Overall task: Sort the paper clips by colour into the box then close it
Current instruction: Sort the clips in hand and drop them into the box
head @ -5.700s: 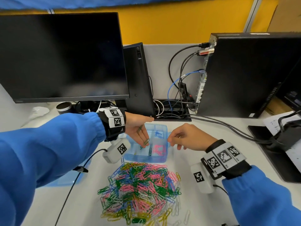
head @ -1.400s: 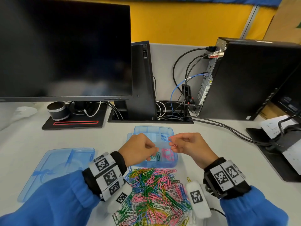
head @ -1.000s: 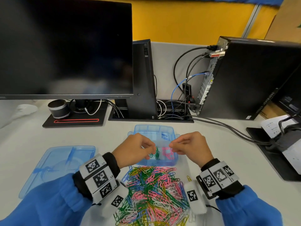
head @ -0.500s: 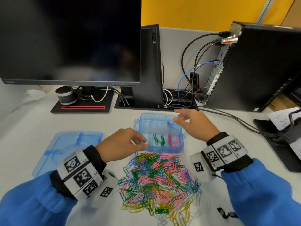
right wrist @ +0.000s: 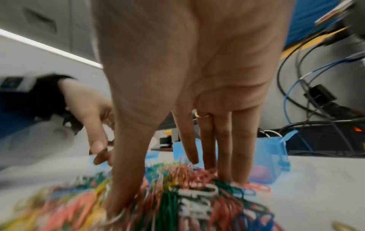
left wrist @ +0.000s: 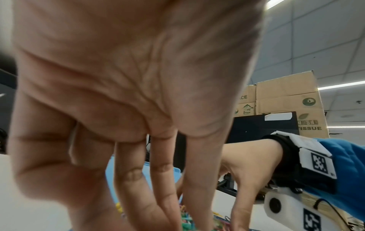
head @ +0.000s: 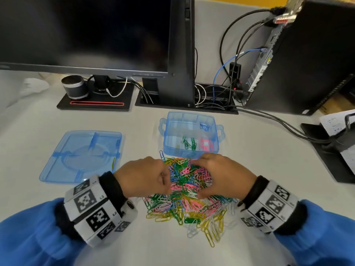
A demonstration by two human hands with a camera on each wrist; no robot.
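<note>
On the white desk [head: 269,169], both hands reach into the paper clip pile [head: 184,198]. The right hand [head: 224,175] presses down with straight, spread fingers [right wrist: 227,148]. The left hand [head: 142,176] reaches in with loosely extended fingers [left wrist: 164,179]; whether it pinches a clip cannot be told.

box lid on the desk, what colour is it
Translucent blue; the lid shows best in the head view.

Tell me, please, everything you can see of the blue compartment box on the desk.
The box is see-through blue plastic, open, with a tab handle at each side, and divided into compartments. It sits flat on the desk beyond the clip pile. A few blue clips lie in a far right compartment, green clips and pink clips in near ones. Its lid lies apart to the left. Neither hand touches it.
</note>
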